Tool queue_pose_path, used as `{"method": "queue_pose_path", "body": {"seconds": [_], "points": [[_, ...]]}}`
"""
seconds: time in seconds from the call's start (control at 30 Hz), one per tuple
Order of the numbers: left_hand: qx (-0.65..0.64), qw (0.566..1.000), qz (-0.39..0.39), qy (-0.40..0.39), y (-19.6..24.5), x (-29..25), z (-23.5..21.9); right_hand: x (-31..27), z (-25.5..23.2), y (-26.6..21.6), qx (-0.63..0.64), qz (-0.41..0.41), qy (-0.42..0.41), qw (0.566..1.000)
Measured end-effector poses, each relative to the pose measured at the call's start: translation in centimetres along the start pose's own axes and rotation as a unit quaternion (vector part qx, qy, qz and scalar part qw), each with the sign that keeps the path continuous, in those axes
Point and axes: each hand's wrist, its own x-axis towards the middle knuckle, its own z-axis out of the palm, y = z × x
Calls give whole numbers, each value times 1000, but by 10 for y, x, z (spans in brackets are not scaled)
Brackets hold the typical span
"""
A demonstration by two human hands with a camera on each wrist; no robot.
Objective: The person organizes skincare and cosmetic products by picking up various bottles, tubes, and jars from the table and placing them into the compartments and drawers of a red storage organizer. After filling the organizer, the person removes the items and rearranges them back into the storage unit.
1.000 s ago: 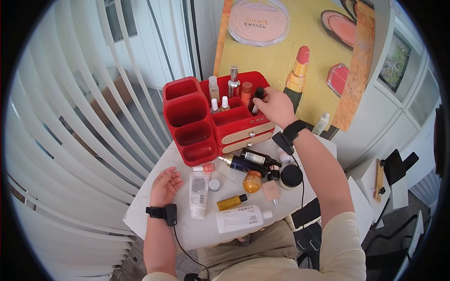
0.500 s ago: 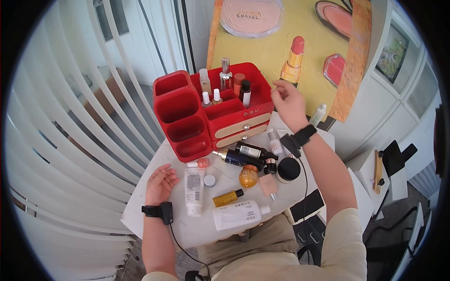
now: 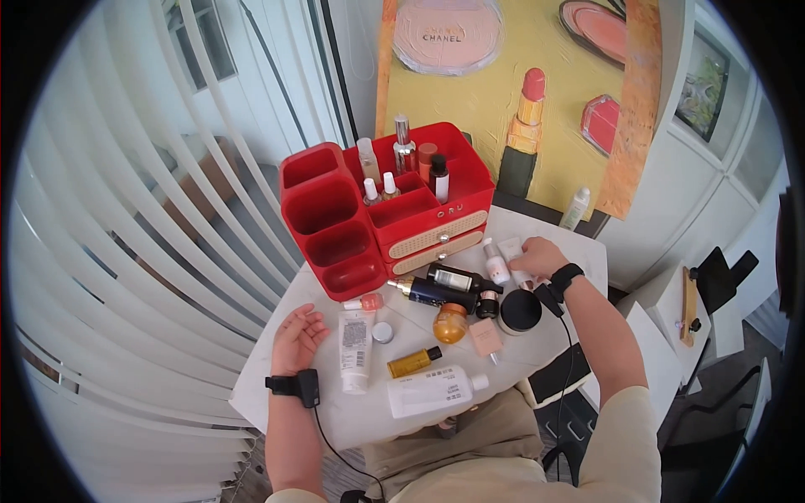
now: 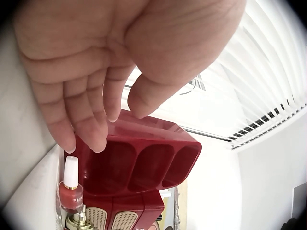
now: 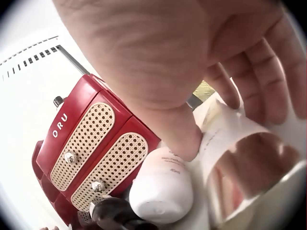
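Observation:
My right hand (image 3: pixel 543 256) is at a white tube (image 3: pixel 509 248) near the table's right side. In the right wrist view its thumb lies by one side of the tube's mirror-like cap (image 5: pixel 252 175), and the fingers stretch past the other side. Beside it stands a white bottle with pink print (image 5: pixel 162 189). My left hand (image 3: pixel 297 337) rests loosely curled at the table's left and holds nothing, near a coral nail polish bottle (image 4: pixel 71 191) and a large white tube (image 3: pixel 355 350). The red organizer (image 3: pixel 466 204) holds several bottles, among them a black-capped one (image 3: pixel 438 178).
In the middle of the table (image 3: pixel 323 423) lie dark bottles, an amber round bottle (image 3: pixel 450 324), a black-lidded jar (image 3: pixel 521 311), a yellow bottle (image 3: pixel 411 362) and a white bottle (image 3: pixel 429 391). A small bottle (image 3: pixel 575 209) stands by the painting (image 3: pixel 470 117). Blinds (image 3: pixel 126 251) hang at left.
My right hand let go of the black-capped bottle inside the organizer, then moved down and right to the white tube. My left hand has stayed in place.

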Motion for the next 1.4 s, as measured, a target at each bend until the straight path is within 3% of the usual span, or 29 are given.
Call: {"method": "queue_pose_path", "body": {"seconds": [0.17, 0.23, 0.27, 0.33, 0.47, 0.7, 1.03, 1.1, 1.4], "points": [[11, 1000, -7, 1, 1, 0, -1, 17, 4, 14, -21, -57, 14, 998], [9, 1000, -9, 2, 0, -1, 0, 7, -6, 10, 76, 34, -11, 996], [8, 1000, -7, -3, 1, -2, 2, 2, -10, 8, 74, 33, -11, 997], [5, 1000, -9, -7, 2, -3, 3, -5, -19, 10, 248, -1, 14, 969], [7, 1000, -8, -9, 0, -3, 1, -15, -42, -2, 362, -55, 116, 923], [5, 1000, -3, 4, 2, -3, 6, -37, -83, -44, 410, -125, 223, 875], [6, 1000, -1, -11, 2, -2, 2, -39, -81, -88, 460, -176, 280, 824], [1, 1000, -5, -14, 2, -3, 3, -38, -79, -97, 481, -212, 299, 797], [-2, 1000, -10, -10, 3, -4, 4, -36, -63, -127, 446, -260, 294, 804]]}}
